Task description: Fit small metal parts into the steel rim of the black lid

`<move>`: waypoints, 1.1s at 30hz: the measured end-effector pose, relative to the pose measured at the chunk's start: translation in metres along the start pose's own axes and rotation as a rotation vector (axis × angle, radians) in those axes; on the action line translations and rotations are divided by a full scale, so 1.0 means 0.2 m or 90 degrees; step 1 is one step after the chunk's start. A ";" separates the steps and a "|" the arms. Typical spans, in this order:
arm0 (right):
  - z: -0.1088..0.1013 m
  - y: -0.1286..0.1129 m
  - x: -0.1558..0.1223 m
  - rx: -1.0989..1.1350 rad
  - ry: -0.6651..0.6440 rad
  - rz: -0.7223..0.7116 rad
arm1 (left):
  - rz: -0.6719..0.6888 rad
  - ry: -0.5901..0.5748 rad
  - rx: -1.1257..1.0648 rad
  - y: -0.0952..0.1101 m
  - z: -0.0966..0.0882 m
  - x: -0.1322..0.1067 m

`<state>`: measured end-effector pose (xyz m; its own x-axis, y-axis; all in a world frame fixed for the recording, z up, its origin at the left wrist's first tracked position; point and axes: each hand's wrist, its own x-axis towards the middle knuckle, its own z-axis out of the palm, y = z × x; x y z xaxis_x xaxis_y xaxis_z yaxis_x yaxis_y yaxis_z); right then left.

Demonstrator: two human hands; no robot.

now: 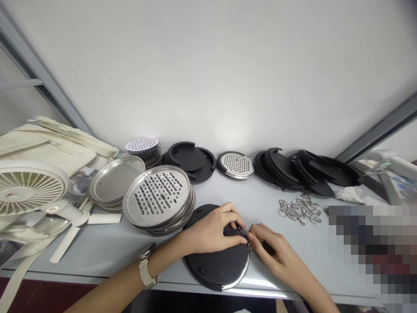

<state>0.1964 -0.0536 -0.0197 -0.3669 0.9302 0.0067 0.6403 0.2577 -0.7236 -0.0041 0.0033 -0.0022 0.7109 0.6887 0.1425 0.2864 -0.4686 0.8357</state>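
Note:
A black round disc with a shiny metal rim along its right side lies flat near the front edge of the table. My left hand rests over it, thumb and fingers pinching a small metal wire clip at the disc's right edge. From the right, my right hand meets it there, its thumb and forefinger closed on the same clip. The fingers partly hide how the clip sits against the rim. Several similar wire clips lie in a loose pile behind my right hand.
Left of the disc stand a stack of perforated metal grater plates and a stack of plain metal plates. Black holders and a grater plate lie along the wall. A white fan and a cream bag are far left.

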 end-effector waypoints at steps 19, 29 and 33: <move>-0.01 -0.01 -0.01 -0.014 -0.021 -0.012 | 0.000 -0.007 -0.016 0.01 -0.01 0.00; -0.01 -0.01 0.00 -0.004 -0.024 -0.017 | 0.006 -0.014 -0.020 0.00 -0.01 0.01; -0.01 -0.01 0.00 -0.003 -0.022 -0.022 | 0.007 -0.016 -0.024 0.00 -0.01 0.01</move>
<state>0.1958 -0.0543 -0.0165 -0.4111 0.9115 0.0079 0.6302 0.2905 -0.7201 -0.0031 0.0062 -0.0010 0.7297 0.6696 0.1385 0.2552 -0.4546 0.8534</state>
